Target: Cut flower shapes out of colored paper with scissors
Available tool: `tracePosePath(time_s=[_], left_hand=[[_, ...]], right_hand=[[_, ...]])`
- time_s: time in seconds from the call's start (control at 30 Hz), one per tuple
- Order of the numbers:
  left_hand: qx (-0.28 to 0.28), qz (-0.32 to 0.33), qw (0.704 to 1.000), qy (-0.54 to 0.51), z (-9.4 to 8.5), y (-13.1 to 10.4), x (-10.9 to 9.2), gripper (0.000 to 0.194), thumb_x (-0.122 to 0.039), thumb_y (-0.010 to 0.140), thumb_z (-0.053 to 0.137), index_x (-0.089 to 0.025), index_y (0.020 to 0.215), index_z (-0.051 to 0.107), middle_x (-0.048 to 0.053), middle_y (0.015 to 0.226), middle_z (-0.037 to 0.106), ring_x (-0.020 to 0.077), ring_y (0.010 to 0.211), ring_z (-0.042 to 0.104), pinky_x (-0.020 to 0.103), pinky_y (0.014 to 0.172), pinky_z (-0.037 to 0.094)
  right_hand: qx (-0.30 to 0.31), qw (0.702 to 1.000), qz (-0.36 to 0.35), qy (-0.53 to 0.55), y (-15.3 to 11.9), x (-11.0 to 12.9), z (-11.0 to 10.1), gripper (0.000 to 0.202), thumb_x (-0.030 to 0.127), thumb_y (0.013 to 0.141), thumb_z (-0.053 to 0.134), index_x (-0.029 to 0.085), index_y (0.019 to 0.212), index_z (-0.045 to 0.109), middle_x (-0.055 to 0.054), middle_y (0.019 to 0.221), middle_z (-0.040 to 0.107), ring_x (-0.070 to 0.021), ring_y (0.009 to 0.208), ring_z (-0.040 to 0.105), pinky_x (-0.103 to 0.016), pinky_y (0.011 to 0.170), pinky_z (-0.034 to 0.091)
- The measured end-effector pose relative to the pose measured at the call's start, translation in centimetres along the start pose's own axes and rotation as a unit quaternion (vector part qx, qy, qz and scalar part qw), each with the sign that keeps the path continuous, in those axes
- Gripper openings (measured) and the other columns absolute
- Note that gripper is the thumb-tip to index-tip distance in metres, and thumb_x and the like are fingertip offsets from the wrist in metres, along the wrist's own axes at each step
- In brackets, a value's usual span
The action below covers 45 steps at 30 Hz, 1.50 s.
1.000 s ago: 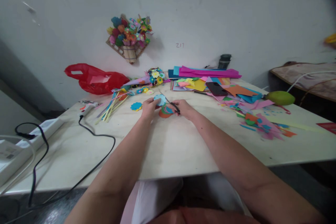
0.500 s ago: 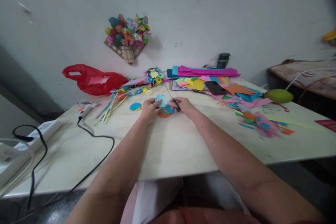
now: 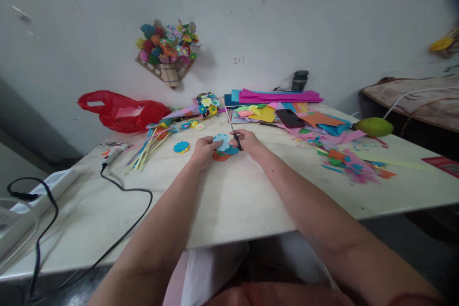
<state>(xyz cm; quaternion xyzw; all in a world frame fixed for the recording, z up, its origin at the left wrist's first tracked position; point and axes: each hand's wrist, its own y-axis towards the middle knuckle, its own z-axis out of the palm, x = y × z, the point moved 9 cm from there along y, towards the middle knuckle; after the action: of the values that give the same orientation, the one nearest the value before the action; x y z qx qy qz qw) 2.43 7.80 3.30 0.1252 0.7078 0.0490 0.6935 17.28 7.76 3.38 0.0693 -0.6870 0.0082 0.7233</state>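
A pair of bare hands works at the middle of a white tabletop point(image 3: 233, 201), seen from the wearer's own eyes; clock positions here are counted from the hands. The left hand point(image 3: 206, 148) pinches a pale blue, scallop-edged paper flower point(image 3: 221, 141) between thumb and fingers, at its left edge. The right hand point(image 3: 247, 142) grips a pair of black-handled metal scissors point(image 3: 236, 139), just beside the flower, with the blades pointing towards 12 o'clock. Orange and darker blue paper pieces point(image 3: 219, 157) show at the flower's near edge; whether a hand holds them I cannot tell. At 9 o'clock, near the left hand, lies a blue scalloped paper flower with yellow beneath it point(image 3: 181, 147). Farther out at 9 o'clock are pale yellow and coloured paper strips point(image 3: 152, 150) and a white glue gun with a black cord point(image 3: 111, 154). A crumpled red plastic bag point(image 3: 143, 117) sits at 10 o'clock, and a bunch of small multicoloured paper flowers point(image 3: 207, 104) at 11 o'clock. Long magenta paper point(image 3: 279, 96) lies at 1 o'clock, a black phone point(image 3: 289, 118) on coloured sheets at 2 o'clock, and a green oval fruit-like object point(image 3: 375, 126) and loose pink, orange and blue scraps point(image 3: 355, 165) around 3 o'clock.
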Motion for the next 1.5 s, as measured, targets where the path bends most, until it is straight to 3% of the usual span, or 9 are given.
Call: tracePosePath(time_s=[0.33, 0.67, 0.83, 0.9, 1.07, 1.33, 1.5], left_hand=[[0.045, -0.03, 0.998, -0.038, 1.0, -0.3, 0.4, 0.029, -0.036, 0.054, 0.075, -0.012, 0.063, 0.062, 0.003, 0.058, 0.061, 0.0141, 0.055, 0.058, 0.028, 0.062, 0.047], [0.003, -0.052, 0.994, -0.094, 0.9, -0.6, 0.4, 0.033, -0.036, 0.052, 0.076, -0.011, 0.069, 0.062, 0.005, 0.062, 0.064, 0.0154, 0.056, 0.06, 0.031, 0.065, 0.05], [-0.001, -0.039, 0.995, -0.097, 0.7, -0.4, 0.1, 0.033, -0.035, 0.052, 0.076, -0.011, 0.071, 0.063, 0.005, 0.064, 0.065, 0.0151, 0.059, 0.06, 0.03, 0.065, 0.051], [0.007, -0.042, 0.995, -0.094, 0.7, -0.4, 0.2, 0.035, -0.035, 0.051, 0.077, -0.011, 0.072, 0.063, 0.005, 0.064, 0.065, 0.0153, 0.059, 0.061, 0.031, 0.066, 0.051], [0.038, -0.057, 0.993, -0.094, 1.2, -0.4, 0.5, 0.036, -0.036, 0.052, 0.077, -0.011, 0.072, 0.061, 0.005, 0.064, 0.065, 0.0153, 0.056, 0.061, 0.031, 0.063, 0.051], [0.1, -0.073, 0.991, -0.056, 2.3, -0.8, 0.8, 0.033, -0.035, 0.056, 0.075, -0.012, 0.074, 0.061, 0.008, 0.068, 0.066, 0.0164, 0.057, 0.062, 0.029, 0.059, 0.05], [0.148, -0.08, 0.985, -0.031, 3.0, -1.1, 1.1, 0.036, -0.036, 0.057, 0.074, -0.01, 0.079, 0.062, 0.01, 0.068, 0.067, 0.0176, 0.061, 0.063, 0.028, 0.06, 0.049]], right_hand=[[-0.014, 1.0, -0.027, 0.005, 0.4, 0.1, -0.2, 0.038, 0.014, 0.054, 0.072, 0.013, 0.09, 0.058, 0.007, 0.048, 0.053, -0.0084, 0.042, 0.05, -0.021, 0.045, 0.041], [0.002, 1.0, -0.019, 0.015, 0.1, 0.0, 0.6, 0.033, 0.014, 0.06, 0.069, 0.014, 0.091, 0.059, 0.007, 0.049, 0.055, -0.0083, 0.042, 0.052, -0.02, 0.046, 0.042], [-0.003, 0.999, 0.028, -0.024, 0.0, -0.5, -0.1, 0.034, 0.016, 0.064, 0.069, 0.013, 0.096, 0.058, 0.001, 0.054, 0.061, -0.0083, 0.04, 0.051, -0.017, 0.035, 0.029], [0.004, 0.999, 0.03, -0.036, 0.1, -0.6, -0.4, 0.034, 0.017, 0.064, 0.07, 0.013, 0.096, 0.059, 0.0, 0.054, 0.061, -0.0075, 0.038, 0.049, -0.016, 0.032, 0.022], [0.025, 0.998, 0.021, -0.055, 0.6, -0.9, -1.0, 0.029, 0.022, 0.064, 0.071, 0.014, 0.091, 0.061, 0.001, 0.051, 0.058, -0.0072, 0.038, 0.048, -0.017, 0.032, 0.02], [0.022, 0.999, -0.005, -0.049, 0.6, -0.4, -0.9, 0.04, 0.017, 0.06, 0.072, 0.015, 0.097, 0.059, 0.003, 0.055, 0.059, -0.0081, 0.043, 0.051, -0.016, 0.035, 0.024], [0.033, 0.999, -0.005, -0.039, 0.0, 0.1, -0.1, 0.036, 0.007, 0.058, 0.069, 0.013, 0.092, 0.06, 0.005, 0.052, 0.056, -0.0073, 0.043, 0.049, -0.018, 0.041, 0.036]])
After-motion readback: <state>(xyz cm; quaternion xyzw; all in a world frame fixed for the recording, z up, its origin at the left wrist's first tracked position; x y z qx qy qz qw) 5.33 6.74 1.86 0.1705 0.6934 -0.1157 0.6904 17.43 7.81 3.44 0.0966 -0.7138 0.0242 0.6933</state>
